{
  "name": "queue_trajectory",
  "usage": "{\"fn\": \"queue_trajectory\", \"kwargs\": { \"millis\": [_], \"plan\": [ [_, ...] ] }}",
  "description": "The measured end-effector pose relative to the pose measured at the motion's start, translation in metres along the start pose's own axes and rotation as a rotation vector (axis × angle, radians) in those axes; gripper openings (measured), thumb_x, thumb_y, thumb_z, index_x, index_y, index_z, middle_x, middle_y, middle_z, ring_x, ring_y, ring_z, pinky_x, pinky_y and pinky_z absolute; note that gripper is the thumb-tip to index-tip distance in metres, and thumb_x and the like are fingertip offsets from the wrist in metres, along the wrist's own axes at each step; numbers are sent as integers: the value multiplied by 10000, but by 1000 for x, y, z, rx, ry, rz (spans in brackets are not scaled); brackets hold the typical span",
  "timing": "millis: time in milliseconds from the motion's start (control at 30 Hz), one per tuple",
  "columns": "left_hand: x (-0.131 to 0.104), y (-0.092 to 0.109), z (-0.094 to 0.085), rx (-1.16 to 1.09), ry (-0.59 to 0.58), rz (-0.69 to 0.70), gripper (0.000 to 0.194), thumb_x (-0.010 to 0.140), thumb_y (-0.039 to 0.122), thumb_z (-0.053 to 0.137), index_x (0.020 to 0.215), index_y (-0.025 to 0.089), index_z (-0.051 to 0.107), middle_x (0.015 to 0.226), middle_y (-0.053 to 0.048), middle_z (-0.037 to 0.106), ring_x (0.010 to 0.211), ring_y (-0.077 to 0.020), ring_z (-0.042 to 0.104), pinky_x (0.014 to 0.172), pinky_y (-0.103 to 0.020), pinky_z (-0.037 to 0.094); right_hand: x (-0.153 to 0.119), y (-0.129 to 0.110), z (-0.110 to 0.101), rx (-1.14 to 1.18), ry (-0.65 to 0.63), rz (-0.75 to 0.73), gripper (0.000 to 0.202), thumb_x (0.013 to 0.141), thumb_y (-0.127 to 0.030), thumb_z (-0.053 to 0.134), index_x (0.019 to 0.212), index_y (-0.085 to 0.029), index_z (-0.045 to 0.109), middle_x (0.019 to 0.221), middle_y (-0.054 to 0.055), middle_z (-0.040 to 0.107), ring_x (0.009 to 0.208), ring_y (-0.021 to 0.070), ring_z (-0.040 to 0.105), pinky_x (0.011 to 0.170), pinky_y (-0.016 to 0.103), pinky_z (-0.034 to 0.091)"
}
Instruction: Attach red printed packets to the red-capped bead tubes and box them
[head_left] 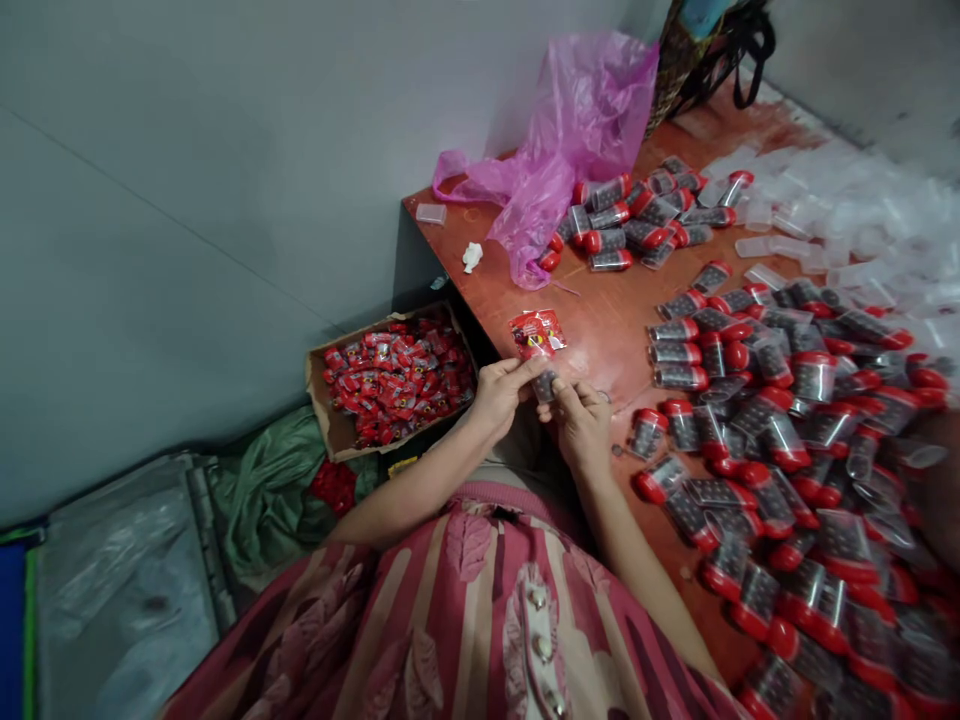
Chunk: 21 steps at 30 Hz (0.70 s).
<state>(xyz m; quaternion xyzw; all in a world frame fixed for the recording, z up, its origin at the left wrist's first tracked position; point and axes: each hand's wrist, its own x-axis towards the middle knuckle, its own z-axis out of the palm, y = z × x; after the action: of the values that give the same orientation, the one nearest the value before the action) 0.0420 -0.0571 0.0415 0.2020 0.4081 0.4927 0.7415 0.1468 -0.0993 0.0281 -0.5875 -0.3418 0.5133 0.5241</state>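
Both hands meet at the table's near left edge around one small clear container (545,386) with dark contents. My left hand (499,396) has its fingers closed on the container's upper left side, beside a red printed packet (537,330). The packet lies just beyond the fingertips, touching or overlapping the container's end; which one cannot be made out. My right hand (583,425) pinches the container's lower right side between thumb and fingers. Many similar containers with red caps (679,353) lie on the orange-red table (600,330) to the right.
A cardboard box (322,400) of red wrapped packets stands low at the left, near a green cloth bag (262,500). A pink plastic bag (585,110) lies at the table's back. Clear empty cases (885,210) are heaped at the back right. A person's arm shows dimly at the right edge.
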Motion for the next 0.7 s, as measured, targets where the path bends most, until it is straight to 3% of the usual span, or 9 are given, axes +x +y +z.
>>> {"fn": "queue_trajectory", "kwargs": {
  "millis": [133, 200, 333, 467, 567, 700],
  "plan": [
    [2, 1, -2, -84, 28, -1, 347, 559, 358, 819, 708, 104, 636, 672, -15, 623, 609, -92, 563, 636, -237, 461, -8, -2, 0, -320, 67, -231, 248, 811, -417, 593, 916, -206, 669, 784, 36, 693, 653, 171, 625, 620, 307, 508],
    [0, -4, -1, -79, 31, -17, 361, 546, 358, 824, 713, 106, 625, 672, -16, 625, 588, -90, 555, 600, -233, 449, -11, -2, 0, -395, 98, -303, 241, 811, -404, 593, 927, -211, 678, 841, 50, 701, 722, 185, 631, 670, 321, 511],
    [-9, -16, 2, 9, 14, -41, 379, 592, 433, 780, 645, 122, 569, 553, 13, 544, 446, -82, 468, 416, -227, 351, -12, 2, 2, -87, 92, -95, 220, 811, -405, 607, 850, -195, 656, 663, -3, 650, 510, 129, 566, 516, 269, 476],
    [-15, -16, 2, 3, -35, -16, 391, 613, 452, 768, 654, 122, 562, 547, 23, 515, 422, -66, 431, 393, -222, 341, -9, 7, 3, 197, 73, 32, 210, 761, -391, 670, 760, -185, 627, 588, -31, 617, 456, 100, 548, 480, 232, 458],
    [-14, -12, 0, -92, -42, -1, 403, 623, 464, 768, 690, 118, 572, 617, 5, 559, 506, -76, 502, 464, -216, 407, -10, 7, 3, 152, 97, 25, 227, 753, -399, 678, 774, -178, 632, 586, -32, 618, 452, 96, 544, 481, 229, 460],
    [-12, -17, -1, -109, 0, -2, 417, 598, 455, 787, 686, 112, 567, 593, 22, 525, 495, -70, 486, 451, -206, 394, -14, 7, 5, -21, 191, -117, 266, 745, -410, 682, 831, -159, 657, 654, -15, 644, 489, 98, 548, 524, 251, 481]
  ]
}}
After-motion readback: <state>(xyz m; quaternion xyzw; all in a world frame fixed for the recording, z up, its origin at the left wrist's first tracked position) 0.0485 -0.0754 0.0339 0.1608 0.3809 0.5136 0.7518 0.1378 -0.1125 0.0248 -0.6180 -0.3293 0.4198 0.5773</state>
